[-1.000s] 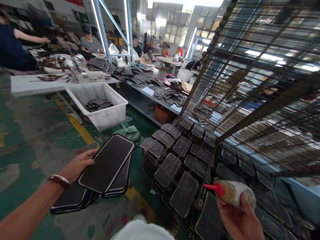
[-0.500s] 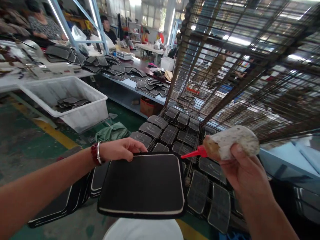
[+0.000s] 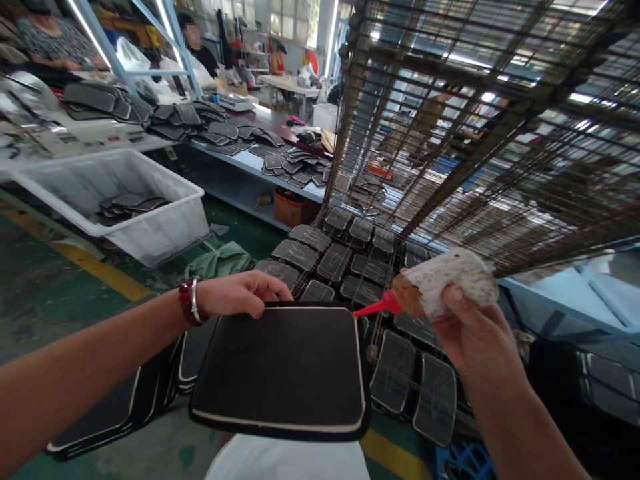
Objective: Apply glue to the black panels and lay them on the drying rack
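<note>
I see my left hand (image 3: 240, 293) pinching the far edge of the black panel (image 3: 283, 367), fingers (image 3: 273, 288) curled over its rim. My right hand (image 3: 465, 327) is clenched around the glue bottle (image 3: 443, 283), whose red nozzle (image 3: 373, 309) touches the panel's far right corner, just beside the wire rack (image 3: 475, 133).

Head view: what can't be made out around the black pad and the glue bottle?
- Glue bottle: its label and contents are hidden by a crusted wrap and the right hand.
- Black pad: its underside faces away; the left hand covers the far corner.
- Pads on the wire rack: markings too small.
</note>
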Demonstrator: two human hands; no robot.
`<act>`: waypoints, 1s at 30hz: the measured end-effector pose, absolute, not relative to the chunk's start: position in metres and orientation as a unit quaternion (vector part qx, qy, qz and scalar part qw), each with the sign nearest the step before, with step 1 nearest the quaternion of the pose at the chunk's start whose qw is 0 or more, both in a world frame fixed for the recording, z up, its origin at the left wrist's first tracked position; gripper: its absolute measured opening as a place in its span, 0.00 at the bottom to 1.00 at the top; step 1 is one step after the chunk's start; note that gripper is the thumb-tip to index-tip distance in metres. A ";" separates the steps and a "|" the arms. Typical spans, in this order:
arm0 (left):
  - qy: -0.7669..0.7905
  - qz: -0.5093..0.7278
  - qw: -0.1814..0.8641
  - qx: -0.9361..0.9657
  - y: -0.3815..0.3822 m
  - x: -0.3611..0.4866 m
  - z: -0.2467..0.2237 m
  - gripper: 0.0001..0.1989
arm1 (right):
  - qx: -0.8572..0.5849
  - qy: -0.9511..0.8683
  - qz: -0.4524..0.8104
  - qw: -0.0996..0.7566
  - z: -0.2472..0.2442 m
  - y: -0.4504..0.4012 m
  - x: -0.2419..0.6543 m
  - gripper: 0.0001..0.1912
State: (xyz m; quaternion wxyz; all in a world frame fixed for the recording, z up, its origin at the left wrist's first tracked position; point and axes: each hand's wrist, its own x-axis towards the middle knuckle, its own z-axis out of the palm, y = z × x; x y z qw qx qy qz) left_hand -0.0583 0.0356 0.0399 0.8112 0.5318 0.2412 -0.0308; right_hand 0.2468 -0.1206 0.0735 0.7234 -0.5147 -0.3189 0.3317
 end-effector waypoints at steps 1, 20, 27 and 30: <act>0.241 -0.028 0.812 0.530 0.036 -0.059 0.040 0.23 | -0.513 -0.317 0.335 0.724 0.072 -0.120 0.247 0.15; 0.272 0.023 0.828 0.490 0.056 -0.065 0.021 0.23 | -0.522 -0.279 0.388 0.706 0.063 -0.153 0.240 0.24; 0.301 0.064 0.837 0.452 0.051 -0.066 0.017 0.22 | -0.532 -0.229 0.359 0.732 0.057 -0.159 0.241 0.28; 0.306 0.086 0.849 0.421 0.046 -0.066 0.013 0.22 | -0.539 -0.189 0.334 0.749 0.049 -0.157 0.243 0.23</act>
